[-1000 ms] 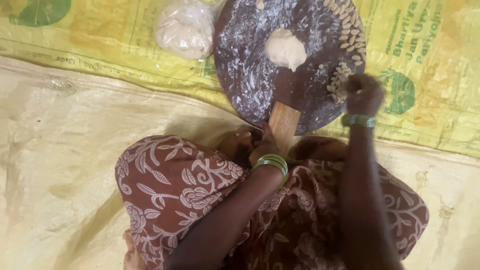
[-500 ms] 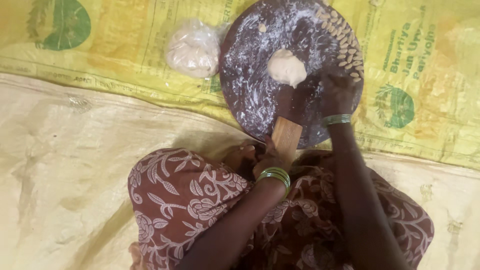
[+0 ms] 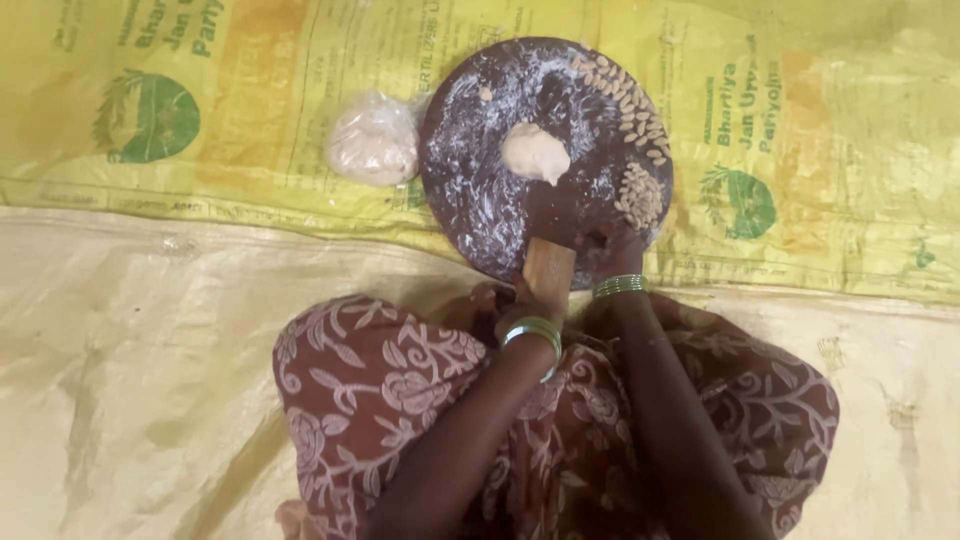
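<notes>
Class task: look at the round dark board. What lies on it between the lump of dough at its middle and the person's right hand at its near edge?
In the head view, only bare, flour-dusted board lies between the dough lump and the right hand.

- A yellow printed sack [image 3: 820, 130] is spread over a pale sheet [image 3: 130, 380].
- On the sack lie a round floured board [image 3: 480, 190] and a bagged dough lump [image 3: 375, 150].
</notes>
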